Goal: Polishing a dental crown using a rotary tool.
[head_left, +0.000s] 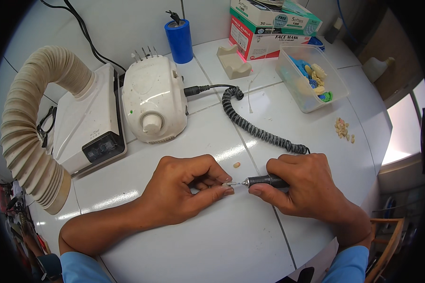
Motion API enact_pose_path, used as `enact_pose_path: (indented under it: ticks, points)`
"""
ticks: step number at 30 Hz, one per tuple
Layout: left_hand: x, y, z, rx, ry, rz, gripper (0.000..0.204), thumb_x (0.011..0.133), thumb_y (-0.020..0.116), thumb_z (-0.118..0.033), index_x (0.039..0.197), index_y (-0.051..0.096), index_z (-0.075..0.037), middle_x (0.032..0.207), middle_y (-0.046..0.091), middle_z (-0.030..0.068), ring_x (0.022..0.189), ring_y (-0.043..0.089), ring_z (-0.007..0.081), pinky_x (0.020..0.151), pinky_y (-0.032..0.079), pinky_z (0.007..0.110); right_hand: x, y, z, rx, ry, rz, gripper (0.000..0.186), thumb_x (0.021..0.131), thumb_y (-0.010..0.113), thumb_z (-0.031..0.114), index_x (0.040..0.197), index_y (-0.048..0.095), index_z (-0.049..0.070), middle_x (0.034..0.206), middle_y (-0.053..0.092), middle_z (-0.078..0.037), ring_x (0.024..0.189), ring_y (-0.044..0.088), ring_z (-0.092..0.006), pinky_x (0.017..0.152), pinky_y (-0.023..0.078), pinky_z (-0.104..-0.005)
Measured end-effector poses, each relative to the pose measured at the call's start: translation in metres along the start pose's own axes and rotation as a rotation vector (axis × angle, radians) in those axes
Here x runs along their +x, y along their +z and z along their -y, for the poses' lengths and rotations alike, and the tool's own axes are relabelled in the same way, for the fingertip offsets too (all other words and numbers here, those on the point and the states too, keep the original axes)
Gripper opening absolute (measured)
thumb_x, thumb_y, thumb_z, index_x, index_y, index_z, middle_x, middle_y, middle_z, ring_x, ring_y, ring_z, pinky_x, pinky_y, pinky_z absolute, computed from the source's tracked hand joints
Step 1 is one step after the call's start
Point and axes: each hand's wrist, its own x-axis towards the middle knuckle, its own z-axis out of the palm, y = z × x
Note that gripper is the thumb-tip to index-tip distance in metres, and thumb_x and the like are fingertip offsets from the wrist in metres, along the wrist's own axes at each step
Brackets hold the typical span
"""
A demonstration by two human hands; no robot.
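My right hand (302,184) wraps round a black rotary handpiece (264,181), its metal bur (238,183) pointing left. The bur's tip meets the fingertips of my left hand (189,186), where thumb and forefinger pinch a small pale piece (228,184). Most of that piece is hidden by the fingers, and its shape cannot be made out. A tooth-like cream piece (236,165) lies on the white tabletop just beyond the bur. From the handpiece a coiled grey cord (255,127) runs back to the white control unit (153,101) with a round knob.
At the left stands a white dust extractor (87,122) with a ribbed hose (26,122). Behind are a blue cylinder (178,42), a beige handpiece rest (233,61) and stacked boxes (269,40). To the right sit a clear tub (297,96) of coloured pieces and a tooth-like pile (342,128).
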Motion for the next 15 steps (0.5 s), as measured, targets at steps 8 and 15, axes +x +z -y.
enact_pose_path:
  ticks: [8, 15]
  points:
    - [0.0003, 0.0004, -0.0006, 0.009, 0.001, -0.003, 0.016, 0.095, 0.086, -0.004, 0.105, 0.076, 0.003, 0.095, 0.083, 0.0119, 0.086, 0.079, 0.0128, 0.076, 0.063, 0.025, 0.0008, -0.0018, 0.0006, 0.001, 0.006, 0.011, 0.053, 0.097, 0.080, 0.054, 0.074, 0.066, 0.009, 0.057, 0.060, -0.003, 0.044, 0.060, -0.0241, 0.041, 0.042, -0.0391]
    - [0.0005, -0.0021, -0.0017, 0.000, -0.019, 0.018, 0.014, 0.097, 0.083, -0.006, 0.104, 0.073, 0.002, 0.095, 0.083, 0.0122, 0.092, 0.082, 0.0179, 0.082, 0.066, 0.030, 0.0011, -0.0029, -0.0018, 0.048, 0.003, 0.015, 0.052, 0.098, 0.079, 0.052, 0.073, 0.066, 0.008, 0.057, 0.061, -0.004, 0.044, 0.060, -0.0243, 0.042, 0.043, -0.0392]
